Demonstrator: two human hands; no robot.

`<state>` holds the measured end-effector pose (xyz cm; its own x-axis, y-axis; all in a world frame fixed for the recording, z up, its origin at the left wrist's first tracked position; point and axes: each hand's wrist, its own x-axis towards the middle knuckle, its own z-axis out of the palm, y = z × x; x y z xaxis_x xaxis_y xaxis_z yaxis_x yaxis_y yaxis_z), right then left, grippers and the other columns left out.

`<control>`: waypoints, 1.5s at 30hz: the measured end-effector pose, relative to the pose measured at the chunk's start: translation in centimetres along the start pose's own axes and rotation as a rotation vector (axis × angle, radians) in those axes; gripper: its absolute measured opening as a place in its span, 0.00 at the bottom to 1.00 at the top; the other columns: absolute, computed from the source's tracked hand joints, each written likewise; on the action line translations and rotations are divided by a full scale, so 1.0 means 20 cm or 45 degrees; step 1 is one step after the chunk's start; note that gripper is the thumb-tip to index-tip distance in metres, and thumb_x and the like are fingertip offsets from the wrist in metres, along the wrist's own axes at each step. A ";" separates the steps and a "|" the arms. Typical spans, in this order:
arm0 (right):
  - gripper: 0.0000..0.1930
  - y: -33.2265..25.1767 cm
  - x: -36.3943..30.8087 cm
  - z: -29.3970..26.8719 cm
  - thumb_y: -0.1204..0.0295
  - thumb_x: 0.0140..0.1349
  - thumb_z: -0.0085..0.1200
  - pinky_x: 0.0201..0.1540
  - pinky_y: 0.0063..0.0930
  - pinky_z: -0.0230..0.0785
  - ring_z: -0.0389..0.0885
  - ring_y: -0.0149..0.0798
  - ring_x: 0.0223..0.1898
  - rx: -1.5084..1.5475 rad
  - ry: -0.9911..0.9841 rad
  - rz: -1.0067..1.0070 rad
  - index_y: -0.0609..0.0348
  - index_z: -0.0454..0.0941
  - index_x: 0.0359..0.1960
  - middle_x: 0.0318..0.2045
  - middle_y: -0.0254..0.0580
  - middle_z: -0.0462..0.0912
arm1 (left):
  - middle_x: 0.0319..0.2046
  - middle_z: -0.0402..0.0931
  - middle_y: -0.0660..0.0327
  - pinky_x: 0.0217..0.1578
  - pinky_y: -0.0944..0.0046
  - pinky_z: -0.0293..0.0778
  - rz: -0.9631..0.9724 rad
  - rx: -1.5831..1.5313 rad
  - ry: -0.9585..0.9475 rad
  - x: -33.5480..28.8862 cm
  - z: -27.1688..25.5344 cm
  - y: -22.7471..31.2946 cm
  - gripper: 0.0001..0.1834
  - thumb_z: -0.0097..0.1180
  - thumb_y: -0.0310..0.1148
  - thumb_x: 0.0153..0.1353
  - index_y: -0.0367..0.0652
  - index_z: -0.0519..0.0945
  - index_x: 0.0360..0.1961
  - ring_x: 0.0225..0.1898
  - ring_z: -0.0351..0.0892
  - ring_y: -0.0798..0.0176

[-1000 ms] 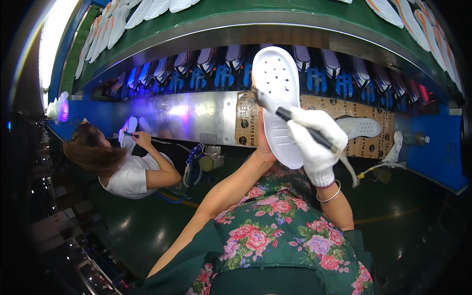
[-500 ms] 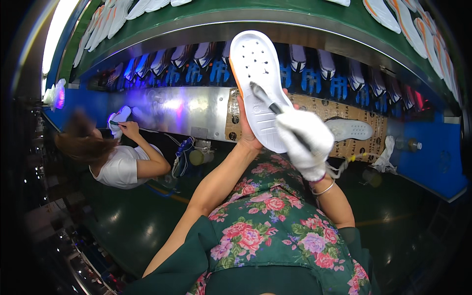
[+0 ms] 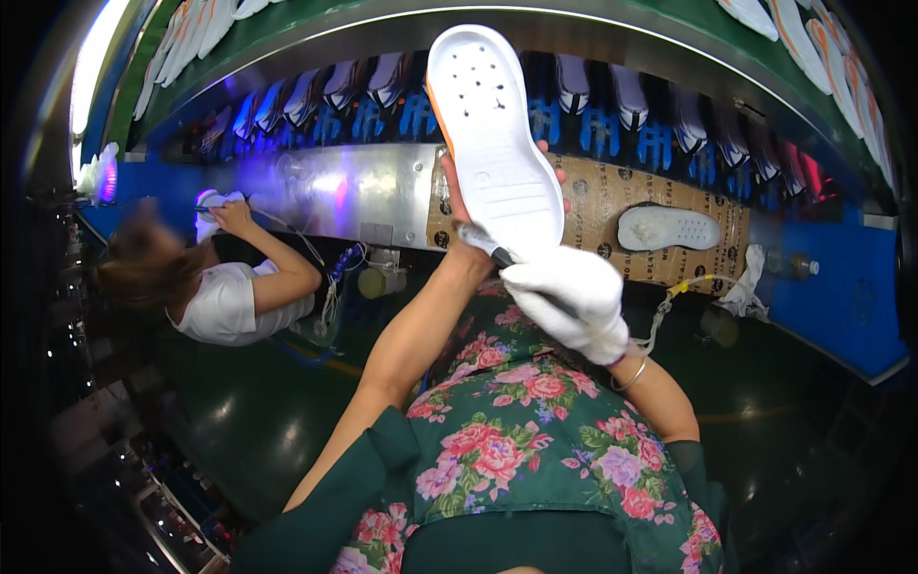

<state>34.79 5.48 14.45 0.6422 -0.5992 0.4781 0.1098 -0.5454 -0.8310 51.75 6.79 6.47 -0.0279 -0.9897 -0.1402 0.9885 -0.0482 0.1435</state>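
Observation:
A white shoe sole [image 3: 502, 153] with an orange side edge and small holes at its far end is held up in front of me. My bare left hand [image 3: 466, 215] grips it from beneath, its fingertips showing at both sides. In a white knitted glove, my right hand [image 3: 569, 298] is closed round a brush [image 3: 483, 241] with a dark handle. The bristles are at the sole's near left edge, close to my left wrist; whether they touch the sole I cannot tell.
Another sole [image 3: 667, 230] lies on printed cardboard [image 3: 593, 196] at the right. Shoe uppers [image 3: 626, 100] stand in a row behind, below a green shelf [image 3: 622, 14] with more soles. At the left, a co-worker [image 3: 229, 297] handles a shoe part near a metal plate [image 3: 373, 191].
The brush has moved from the middle of the sole to its near left edge. The sole sits slightly higher and further left in view. The co-worker's hands have shifted.

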 end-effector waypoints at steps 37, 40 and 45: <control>0.12 -0.03 -0.08 0.02 0.74 0.54 0.65 0.41 0.31 0.78 0.86 0.41 0.39 0.090 -0.147 0.072 0.50 0.87 0.41 0.40 0.39 0.87 | 0.58 0.68 0.42 0.39 0.49 0.71 -0.769 0.169 -0.377 0.06 -0.01 0.31 0.49 0.60 0.64 0.49 0.47 0.66 0.68 0.46 0.71 0.38; 0.17 0.01 -0.08 0.04 0.75 0.53 0.65 0.37 0.33 0.76 0.84 0.43 0.35 -0.144 -0.186 -0.023 0.50 0.84 0.46 0.41 0.43 0.87 | 0.56 0.70 0.44 0.39 0.49 0.72 -0.704 0.449 -0.176 0.05 0.05 0.34 0.48 0.59 0.63 0.50 0.46 0.67 0.67 0.44 0.71 0.39; 0.13 0.01 -0.06 0.08 0.75 0.51 0.68 0.38 0.30 0.78 0.86 0.42 0.34 0.097 -0.169 0.035 0.51 0.86 0.41 0.39 0.44 0.87 | 0.51 0.75 0.42 0.43 0.49 0.76 -0.727 0.188 -0.363 0.10 0.03 0.34 0.44 0.57 0.60 0.54 0.39 0.68 0.65 0.43 0.78 0.42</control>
<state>35.26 7.04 13.29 0.7396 -0.5281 0.4173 0.1447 -0.4807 -0.8648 58.36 4.44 7.79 -0.6011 -0.7987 0.0282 0.7760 -0.5749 0.2593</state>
